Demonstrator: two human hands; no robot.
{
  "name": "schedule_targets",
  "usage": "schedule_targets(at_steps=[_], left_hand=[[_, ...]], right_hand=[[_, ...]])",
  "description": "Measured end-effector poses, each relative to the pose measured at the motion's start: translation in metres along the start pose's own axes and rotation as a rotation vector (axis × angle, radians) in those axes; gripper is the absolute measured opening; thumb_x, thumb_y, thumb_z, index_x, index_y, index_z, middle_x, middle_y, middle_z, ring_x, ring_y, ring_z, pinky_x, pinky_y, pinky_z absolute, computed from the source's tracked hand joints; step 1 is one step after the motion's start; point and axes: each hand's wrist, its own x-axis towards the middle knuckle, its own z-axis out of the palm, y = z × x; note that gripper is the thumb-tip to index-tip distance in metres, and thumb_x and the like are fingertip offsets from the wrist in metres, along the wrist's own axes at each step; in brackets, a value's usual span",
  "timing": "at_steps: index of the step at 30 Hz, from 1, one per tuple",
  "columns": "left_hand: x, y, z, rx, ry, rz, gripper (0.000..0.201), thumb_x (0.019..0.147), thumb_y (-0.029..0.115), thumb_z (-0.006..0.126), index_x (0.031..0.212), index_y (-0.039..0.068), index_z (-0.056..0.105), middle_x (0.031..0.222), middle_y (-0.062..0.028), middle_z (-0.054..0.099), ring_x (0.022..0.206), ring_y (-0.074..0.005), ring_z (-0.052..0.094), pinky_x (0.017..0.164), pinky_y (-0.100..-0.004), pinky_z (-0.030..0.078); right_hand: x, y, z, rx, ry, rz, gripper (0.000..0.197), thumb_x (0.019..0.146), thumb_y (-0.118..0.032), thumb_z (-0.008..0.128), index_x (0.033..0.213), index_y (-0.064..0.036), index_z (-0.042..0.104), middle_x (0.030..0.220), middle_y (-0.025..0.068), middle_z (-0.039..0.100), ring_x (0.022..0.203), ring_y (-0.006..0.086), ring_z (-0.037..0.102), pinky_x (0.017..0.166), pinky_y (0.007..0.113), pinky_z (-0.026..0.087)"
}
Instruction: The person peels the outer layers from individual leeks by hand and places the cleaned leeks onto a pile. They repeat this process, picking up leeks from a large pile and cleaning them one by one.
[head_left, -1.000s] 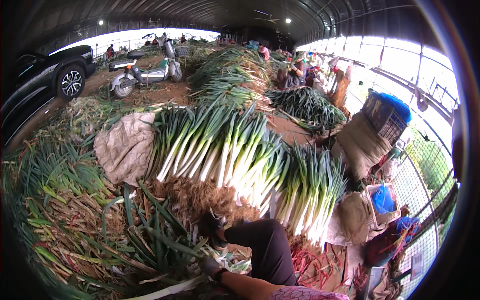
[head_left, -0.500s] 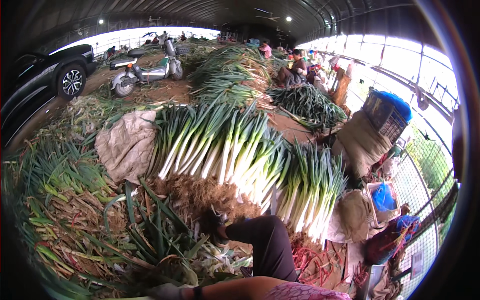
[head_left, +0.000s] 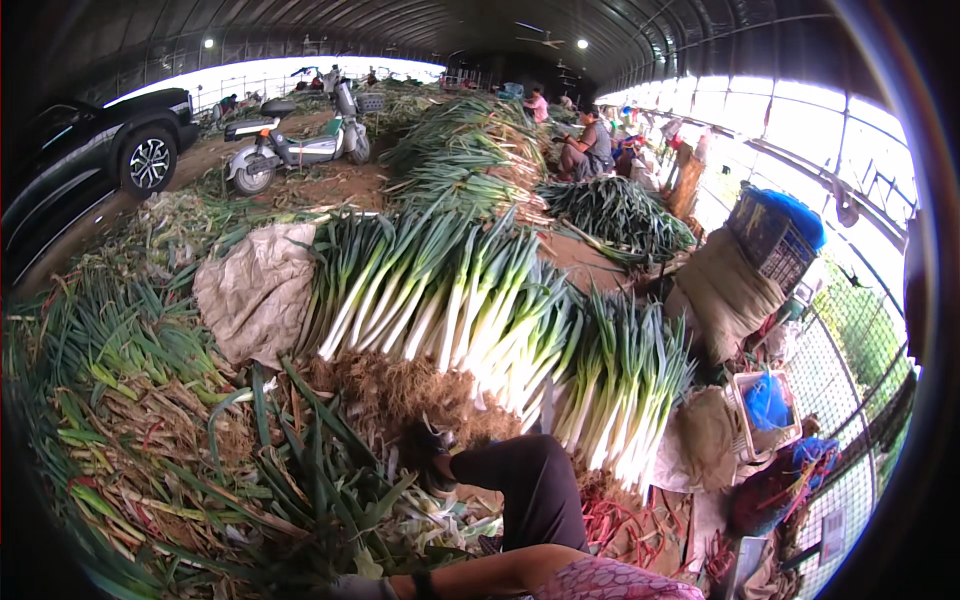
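My left hand [head_left: 362,587], in a grey glove with a dark band at the wrist, is low at the bottom edge of the view. Its fingers are cut off or hidden, so what it holds cannot be made out. Nearest to it lie loose leek leaves and trimmings [head_left: 320,490]. Ahead, trimmed leeks [head_left: 465,300] are laid in a thick row, white stalks toward me and brown root clumps [head_left: 410,395] at the near end. Another bunch of leeks [head_left: 620,385] lies to the right. My right hand is out of view.
Untrimmed leeks [head_left: 130,390] heap up at left beside a crumpled sack [head_left: 258,292]. Red ties [head_left: 635,530] lie by my bent leg [head_left: 540,490]. At right are a pale basket [head_left: 745,425] and a stacked crate [head_left: 770,240]. Farther back are a scooter [head_left: 300,145], a car [head_left: 95,150] and a seated person [head_left: 592,145].
My left hand and forearm have shifted slightly right and down. The view has moved a little, and the seated person at the back is now more upright.
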Motion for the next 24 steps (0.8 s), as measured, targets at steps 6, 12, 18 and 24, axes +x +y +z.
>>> schedule_targets(at_steps=[6, 12, 18, 24], left_hand=[[-0.01, 0.042, 0.045, 0.105, -0.057, 0.027, 0.025, 0.087, 0.017, 0.06, 0.106, 0.001, 0.058, 0.088, -0.0071, 0.061, 0.078, -0.019, 0.058, 0.07, -0.0331, 0.049], [-0.014, 0.062, 0.075, 0.198, -0.127, 0.065, 0.024, 0.088, 0.017, 0.058, 0.107, 0.002, 0.058, 0.087, -0.0064, 0.061, 0.077, -0.019, 0.057, 0.069, -0.0333, 0.048], [-0.026, 0.091, 0.111, 0.299, -0.192, 0.117, 0.024, 0.089, 0.018, 0.056, 0.108, 0.002, 0.058, 0.085, -0.0057, 0.06, 0.075, -0.019, 0.057, 0.069, -0.0336, 0.048], [-0.049, 0.105, 0.142, 0.394, -0.258, 0.177, 0.024, 0.091, 0.019, 0.053, 0.109, 0.003, 0.057, 0.083, -0.005, 0.06, 0.074, -0.019, 0.057, 0.068, -0.0338, 0.047]], right_hand=[[-0.003, 0.007, 0.002, 0.043, -0.038, -0.05, 0.037, 0.079, -0.033, 0.068, 0.107, -0.0094, 0.063, 0.083, 0.0181, 0.065, 0.075, 0.0353, 0.064, 0.065, 0.043, 0.05], [0.003, 0.006, 0.004, 0.194, -0.109, 0.066, 0.036, 0.084, -0.038, 0.062, 0.096, -0.0042, 0.064, 0.081, 0.0195, 0.065, 0.075, 0.0349, 0.064, 0.064, 0.044, 0.049], [-0.013, -0.02, -0.021, 0.223, -0.08, 0.095, 0.041, 0.09, -0.043, 0.055, 0.096, -0.0031, 0.064, 0.08, 0.0198, 0.065, 0.073, 0.0344, 0.063, 0.065, 0.045, 0.049], [-0.022, -0.002, -0.018, 0.156, -0.04, 0.054, 0.04, 0.091, -0.042, 0.052, 0.094, -0.0039, 0.065, 0.081, 0.0205, 0.064, 0.073, 0.0369, 0.062, 0.064, 0.045, 0.048]])
